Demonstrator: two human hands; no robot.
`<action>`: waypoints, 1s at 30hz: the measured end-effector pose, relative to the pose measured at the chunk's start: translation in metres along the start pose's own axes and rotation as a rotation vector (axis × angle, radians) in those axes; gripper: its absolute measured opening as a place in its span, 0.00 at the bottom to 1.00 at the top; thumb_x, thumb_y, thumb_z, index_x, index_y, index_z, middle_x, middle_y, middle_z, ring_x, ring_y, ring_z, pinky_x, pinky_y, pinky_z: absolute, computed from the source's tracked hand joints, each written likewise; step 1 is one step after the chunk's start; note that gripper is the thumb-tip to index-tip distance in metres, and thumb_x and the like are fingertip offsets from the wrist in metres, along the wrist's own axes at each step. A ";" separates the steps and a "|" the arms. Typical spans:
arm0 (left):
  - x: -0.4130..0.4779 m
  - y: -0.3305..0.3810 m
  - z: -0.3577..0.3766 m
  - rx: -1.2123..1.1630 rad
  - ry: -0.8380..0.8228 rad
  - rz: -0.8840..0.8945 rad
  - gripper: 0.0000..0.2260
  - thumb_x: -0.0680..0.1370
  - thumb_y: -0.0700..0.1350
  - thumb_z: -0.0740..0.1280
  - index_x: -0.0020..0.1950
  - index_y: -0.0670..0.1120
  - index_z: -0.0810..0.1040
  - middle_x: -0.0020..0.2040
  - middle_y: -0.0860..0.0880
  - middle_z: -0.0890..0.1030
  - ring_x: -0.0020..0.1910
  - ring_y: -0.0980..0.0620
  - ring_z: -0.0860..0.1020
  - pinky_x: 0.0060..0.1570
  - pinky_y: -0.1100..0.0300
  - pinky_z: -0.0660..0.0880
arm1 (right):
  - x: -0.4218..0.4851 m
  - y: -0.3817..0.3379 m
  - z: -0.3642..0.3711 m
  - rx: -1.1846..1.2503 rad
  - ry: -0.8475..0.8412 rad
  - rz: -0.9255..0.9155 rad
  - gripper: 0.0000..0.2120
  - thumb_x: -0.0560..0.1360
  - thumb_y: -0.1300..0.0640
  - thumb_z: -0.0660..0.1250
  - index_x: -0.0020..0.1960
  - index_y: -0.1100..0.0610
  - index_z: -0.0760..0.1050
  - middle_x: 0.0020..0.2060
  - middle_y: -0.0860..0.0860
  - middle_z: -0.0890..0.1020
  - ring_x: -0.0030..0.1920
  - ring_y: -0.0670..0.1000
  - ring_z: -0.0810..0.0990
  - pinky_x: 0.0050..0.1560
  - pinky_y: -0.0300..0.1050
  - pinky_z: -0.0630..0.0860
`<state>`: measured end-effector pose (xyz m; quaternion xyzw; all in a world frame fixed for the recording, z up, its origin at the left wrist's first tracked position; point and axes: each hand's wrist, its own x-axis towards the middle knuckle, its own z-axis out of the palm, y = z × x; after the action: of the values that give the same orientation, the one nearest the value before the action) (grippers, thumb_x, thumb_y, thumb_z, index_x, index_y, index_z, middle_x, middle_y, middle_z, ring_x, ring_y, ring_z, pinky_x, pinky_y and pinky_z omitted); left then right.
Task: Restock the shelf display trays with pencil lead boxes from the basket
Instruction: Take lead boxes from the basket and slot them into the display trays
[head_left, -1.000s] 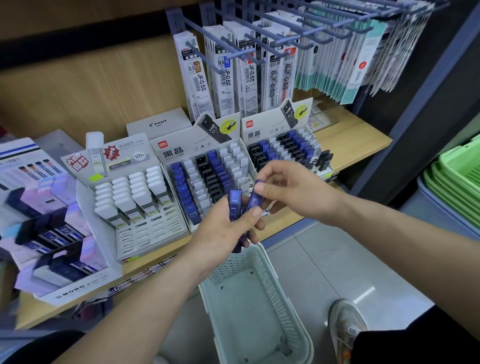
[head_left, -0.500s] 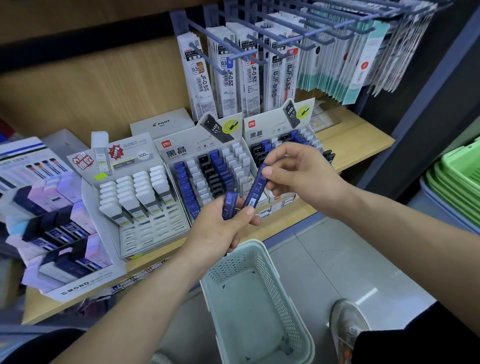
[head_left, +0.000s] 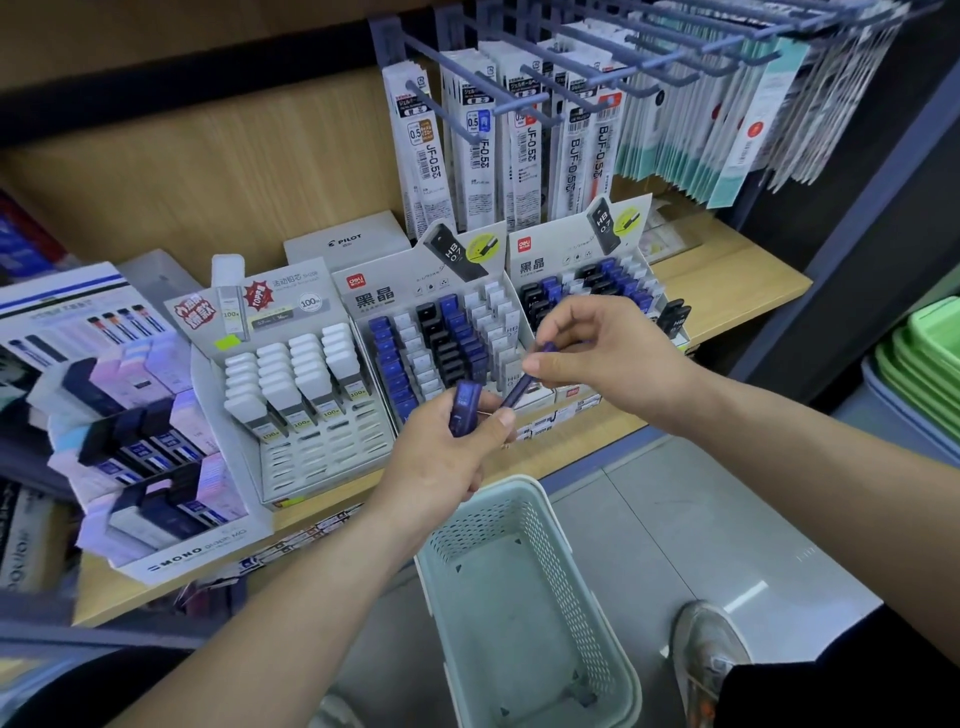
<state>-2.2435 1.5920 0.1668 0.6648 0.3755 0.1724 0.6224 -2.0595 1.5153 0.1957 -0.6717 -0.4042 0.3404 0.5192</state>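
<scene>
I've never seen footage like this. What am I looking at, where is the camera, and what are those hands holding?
There is no machine here. These are a person's two bare hands, filmed by one wide-angle camera worn on the head, looking forward and down. The left hand grips a blue lead box. The right hand pinches a second blue box between thumb and fingers. In front, on a wooden shelf, stand display trays with rows of blue, black and white boxes. Below the hands is a pale basket, which the boxes are meant to come from.
</scene>
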 end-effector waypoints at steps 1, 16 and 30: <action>0.000 0.000 -0.001 0.004 0.016 0.010 0.06 0.78 0.45 0.72 0.54 0.46 0.79 0.40 0.47 0.84 0.26 0.53 0.68 0.25 0.64 0.66 | 0.000 -0.001 0.000 0.011 -0.002 0.002 0.11 0.69 0.65 0.77 0.48 0.62 0.79 0.43 0.57 0.86 0.44 0.53 0.85 0.49 0.45 0.82; -0.006 -0.006 -0.035 -0.054 0.058 -0.137 0.03 0.83 0.41 0.60 0.55 0.46 0.74 0.42 0.46 0.78 0.29 0.52 0.72 0.29 0.60 0.72 | 0.018 -0.009 0.025 -0.379 0.127 -0.147 0.09 0.74 0.62 0.74 0.49 0.49 0.82 0.43 0.45 0.84 0.42 0.46 0.84 0.42 0.36 0.79; -0.027 -0.028 -0.074 -0.064 0.041 -0.103 0.09 0.80 0.39 0.69 0.59 0.44 0.77 0.41 0.47 0.86 0.29 0.54 0.74 0.31 0.62 0.75 | 0.038 0.012 0.033 -0.774 -0.024 -0.191 0.09 0.74 0.57 0.74 0.46 0.43 0.81 0.39 0.42 0.81 0.42 0.42 0.79 0.46 0.41 0.76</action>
<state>-2.3203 1.6227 0.1584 0.6207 0.4159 0.1656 0.6437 -2.0692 1.5618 0.1754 -0.7730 -0.5694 0.1209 0.2521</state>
